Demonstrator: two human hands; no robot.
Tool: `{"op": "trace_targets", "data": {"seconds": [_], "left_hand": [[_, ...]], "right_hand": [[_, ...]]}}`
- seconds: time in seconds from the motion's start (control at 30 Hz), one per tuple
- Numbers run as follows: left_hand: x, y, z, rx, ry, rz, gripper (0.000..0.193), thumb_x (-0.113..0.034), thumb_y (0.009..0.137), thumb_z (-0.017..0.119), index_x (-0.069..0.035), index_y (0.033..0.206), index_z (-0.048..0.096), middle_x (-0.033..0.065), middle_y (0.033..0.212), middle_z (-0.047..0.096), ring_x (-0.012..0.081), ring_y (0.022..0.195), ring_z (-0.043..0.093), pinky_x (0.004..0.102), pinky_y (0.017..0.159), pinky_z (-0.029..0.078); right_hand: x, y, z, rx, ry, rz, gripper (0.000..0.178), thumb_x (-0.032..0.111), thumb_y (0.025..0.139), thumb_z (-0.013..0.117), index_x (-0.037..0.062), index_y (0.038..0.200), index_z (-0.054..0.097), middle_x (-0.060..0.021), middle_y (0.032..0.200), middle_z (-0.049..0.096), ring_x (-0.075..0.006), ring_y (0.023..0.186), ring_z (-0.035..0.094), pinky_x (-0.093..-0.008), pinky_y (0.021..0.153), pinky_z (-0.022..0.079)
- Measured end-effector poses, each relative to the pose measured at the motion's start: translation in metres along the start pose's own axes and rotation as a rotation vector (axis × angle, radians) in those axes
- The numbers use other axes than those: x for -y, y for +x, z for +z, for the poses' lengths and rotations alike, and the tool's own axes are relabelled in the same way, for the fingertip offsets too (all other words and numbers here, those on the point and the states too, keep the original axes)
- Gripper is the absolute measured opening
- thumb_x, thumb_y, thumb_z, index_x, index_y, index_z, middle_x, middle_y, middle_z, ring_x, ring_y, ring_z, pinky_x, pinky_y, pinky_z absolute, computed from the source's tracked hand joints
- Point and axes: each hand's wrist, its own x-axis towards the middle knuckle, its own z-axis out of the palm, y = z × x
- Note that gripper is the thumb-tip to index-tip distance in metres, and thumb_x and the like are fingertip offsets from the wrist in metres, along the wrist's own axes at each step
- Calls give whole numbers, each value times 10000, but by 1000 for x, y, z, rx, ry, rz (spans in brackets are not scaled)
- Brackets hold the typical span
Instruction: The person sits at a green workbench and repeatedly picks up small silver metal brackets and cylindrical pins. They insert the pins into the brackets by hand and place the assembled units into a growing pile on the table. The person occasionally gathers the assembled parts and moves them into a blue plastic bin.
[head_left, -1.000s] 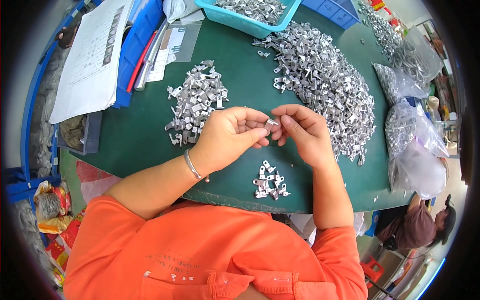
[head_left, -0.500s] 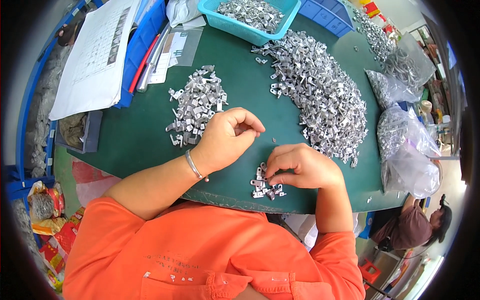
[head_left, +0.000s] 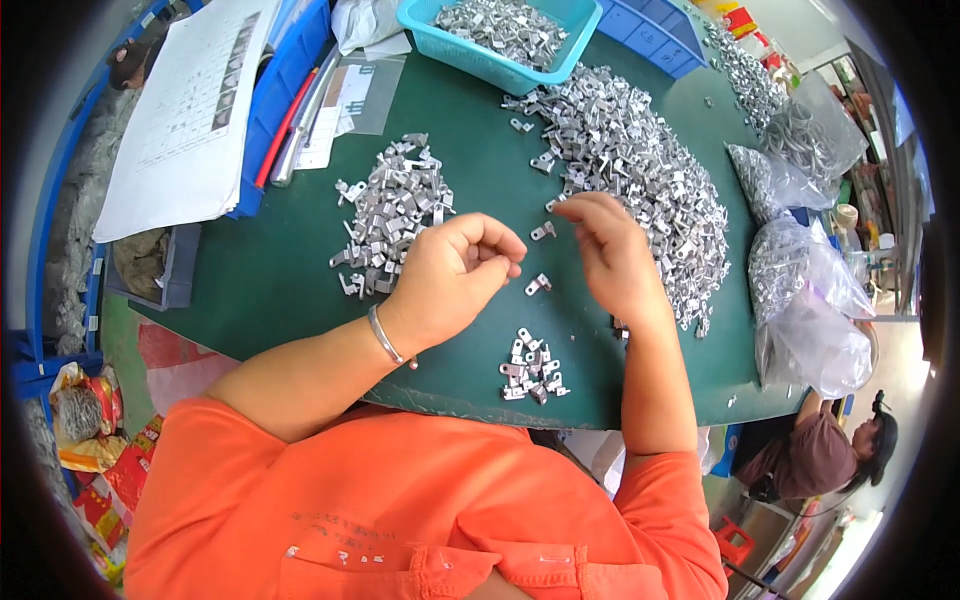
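My left hand [head_left: 455,270] hovers beside the lower right of a mid-sized pile of small bent metal brackets [head_left: 390,215]. Its fingers are curled against the thumb, and whatever they may hold is hidden. At the left edge of a large heap of the same brackets [head_left: 660,180], my right hand [head_left: 612,250] has its fingers stretched out, with nothing visible in them. One loose bracket [head_left: 538,284] lies between my hands, and another bracket [head_left: 543,231] sits just left of my right fingertips. Close to the table's near edge is a small cluster of brackets [head_left: 534,368].
A turquoise basket [head_left: 490,68] full of metal parts stands at the far side, near a blue bin [head_left: 650,35]. Plastic bags of parts [head_left: 800,270] line the right side. Paper sheets [head_left: 180,120] rest over a blue tray at left. Another person [head_left: 815,455] is at far right.
My right hand has left the small near cluster and moved up to the large heap, its fingers opening. A loose bracket now lies between the hands. My left hand has barely shifted.
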Motion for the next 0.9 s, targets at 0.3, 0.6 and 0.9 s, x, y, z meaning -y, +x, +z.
{"op": "trace_targets", "data": {"seconds": [0.3, 0.6, 0.9], "left_hand": [[-2, -2, 5, -36, -121, -25, 213, 34, 884, 577, 54, 1095, 559, 98, 992, 628, 139, 866, 656, 251, 773, 550], [-7, -2, 4, 13, -11, -74, 192, -11, 873, 655, 70, 1042, 616, 127, 960, 684, 172, 817, 683, 276, 732, 567], [-10, -1, 4, 11, -34, -142, 177, -10, 872, 653, 72, 1027, 628, 128, 923, 680, 173, 786, 682, 280, 715, 571]], "right_hand": [[-2, -7, 25, -104, 38, 99, 151, 1, 789, 682, 8, 936, 651, -116, 834, 624, -280, 765, 624, -336, 678, 502], [8, -21, 21, 45, 735, 294, 174, -62, 850, 625, -4, 1014, 624, -55, 935, 651, -112, 800, 634, -238, 666, 536], [8, -18, 8, 235, 1004, 537, 180, 53, 955, 527, -54, 1064, 623, -72, 844, 665, -106, 717, 628, -242, 649, 536]]}}
